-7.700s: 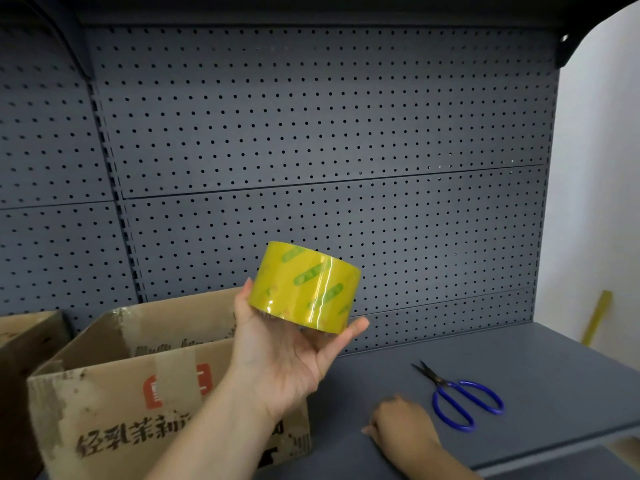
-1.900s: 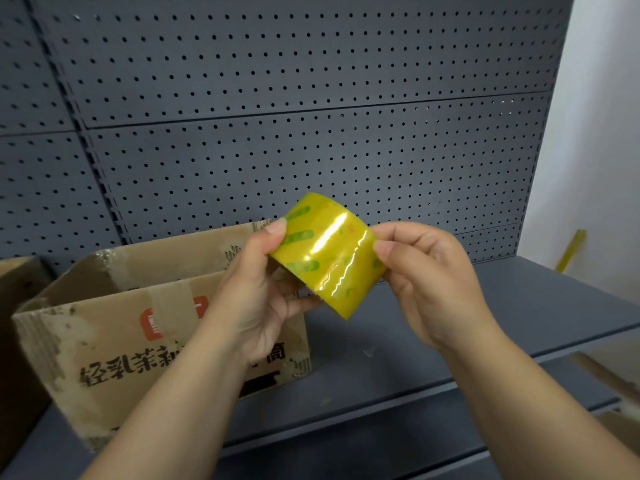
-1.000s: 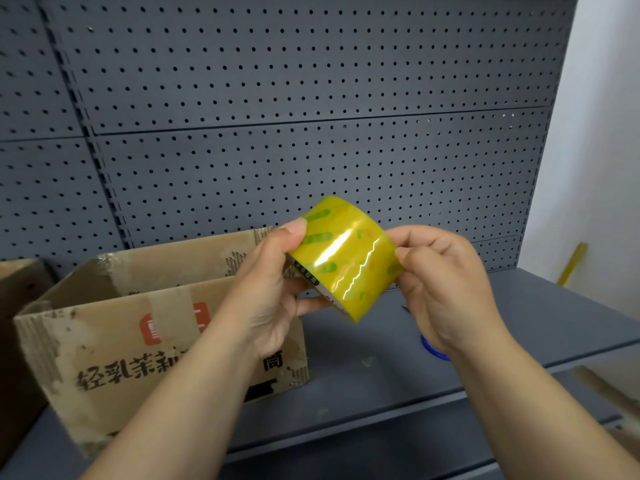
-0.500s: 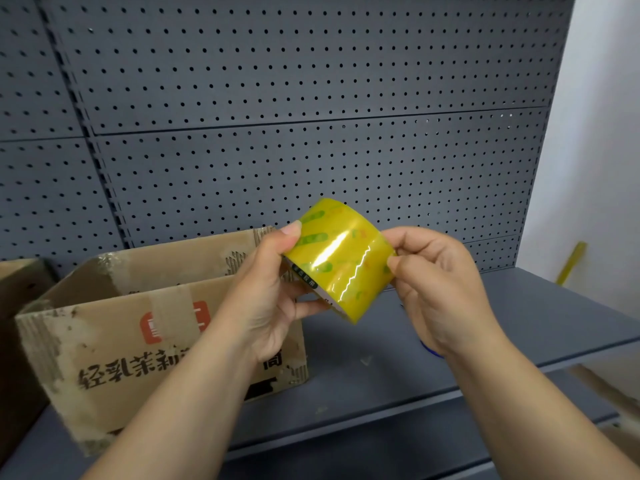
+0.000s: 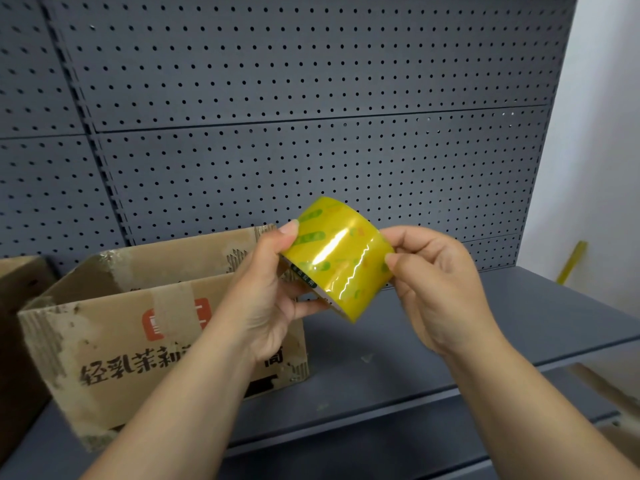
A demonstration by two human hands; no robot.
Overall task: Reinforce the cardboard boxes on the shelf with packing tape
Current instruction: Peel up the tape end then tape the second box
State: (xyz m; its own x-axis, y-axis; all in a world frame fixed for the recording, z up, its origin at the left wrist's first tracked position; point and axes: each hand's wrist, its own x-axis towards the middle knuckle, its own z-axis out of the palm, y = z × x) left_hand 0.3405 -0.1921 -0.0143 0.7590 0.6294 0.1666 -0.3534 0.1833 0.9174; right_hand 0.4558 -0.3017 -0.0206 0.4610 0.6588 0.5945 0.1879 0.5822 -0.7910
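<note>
A wide roll of yellow packing tape (image 5: pixel 337 258) hangs in the air above the grey shelf (image 5: pixel 540 317), its jagged free end showing on the outer face. My left hand (image 5: pixel 268 289) grips the roll from its left side, thumb on top and fingers underneath. My right hand (image 5: pixel 438 285) pinches the roll's right edge with thumb and fingertips. An open cardboard box (image 5: pixel 138 327) with old tape strips and printed characters stands on the shelf to the left, behind my left forearm.
A grey pegboard wall (image 5: pixel 277 116) backs the shelf. A second cardboard box (image 5: pixel 17 289) shows at the far left edge. A yellow stick (image 5: pixel 573 261) leans on the white wall at right. The scissors are hidden from view.
The roll has stayed between both hands, with only slight shifts of my right fingers along its right edge. The view has barely moved.
</note>
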